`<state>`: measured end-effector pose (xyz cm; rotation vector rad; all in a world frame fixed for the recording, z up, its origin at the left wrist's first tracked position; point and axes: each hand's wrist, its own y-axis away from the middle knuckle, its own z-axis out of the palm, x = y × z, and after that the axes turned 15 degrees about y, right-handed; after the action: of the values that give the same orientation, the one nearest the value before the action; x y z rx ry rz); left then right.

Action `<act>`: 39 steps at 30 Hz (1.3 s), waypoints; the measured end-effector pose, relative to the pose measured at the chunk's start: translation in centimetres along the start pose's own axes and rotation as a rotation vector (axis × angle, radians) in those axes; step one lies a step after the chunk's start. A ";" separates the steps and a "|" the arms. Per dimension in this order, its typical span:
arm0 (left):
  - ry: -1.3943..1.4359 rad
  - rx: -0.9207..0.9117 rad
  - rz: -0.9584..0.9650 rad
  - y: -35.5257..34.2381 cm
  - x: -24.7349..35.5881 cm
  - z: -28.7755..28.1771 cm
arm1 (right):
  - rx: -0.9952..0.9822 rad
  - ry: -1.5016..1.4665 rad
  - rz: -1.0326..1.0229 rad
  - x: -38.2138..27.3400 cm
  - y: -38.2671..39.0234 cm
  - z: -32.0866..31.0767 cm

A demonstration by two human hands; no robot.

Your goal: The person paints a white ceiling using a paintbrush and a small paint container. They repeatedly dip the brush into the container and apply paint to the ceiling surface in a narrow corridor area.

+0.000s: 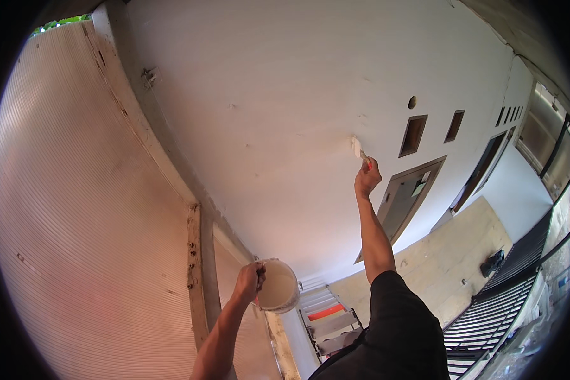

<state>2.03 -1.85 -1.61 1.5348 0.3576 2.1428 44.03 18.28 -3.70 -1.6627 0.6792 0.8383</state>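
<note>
My right hand (368,180) is stretched up to the white wall (266,107), its fingers closed round the handle of a paintbrush. The bristles of the paintbrush (358,147) are coated white and meet the wall, beside a few small rough marks. Lower and to the left, my left hand (251,280) grips a round white bucket (289,285) at its edge. Pale paint lies inside the bucket, whose mouth faces me. Whether the fingers hold its rim or a bail handle I cannot tell.
A ribbed translucent panel (95,209) in a concrete frame (155,152) fills the left. Below me stands a stepladder (326,316) with a red-orange step. To the right are a door (410,196), small wall openings (413,135), a black railing (494,310) and a dark bundle (491,263) on the floor.
</note>
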 end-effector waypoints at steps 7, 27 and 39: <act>0.003 -0.006 -0.030 -0.1 0.2 0.3 | -0.167 -0.065 0.013 -8.1 12.6 4.3; -0.043 0.084 0.094 -1.3 -1.2 -0.2 | -1.250 -0.297 0.187 -13.9 11.6 -17.7; -0.162 0.102 0.062 0.2 0.1 0.9 | -1.424 0.100 -0.305 -12.4 21.5 -16.8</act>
<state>2.78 -2.05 -1.18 1.7850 0.3727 2.0573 22.88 -2.88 -3.34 -2.9618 -0.2820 1.0822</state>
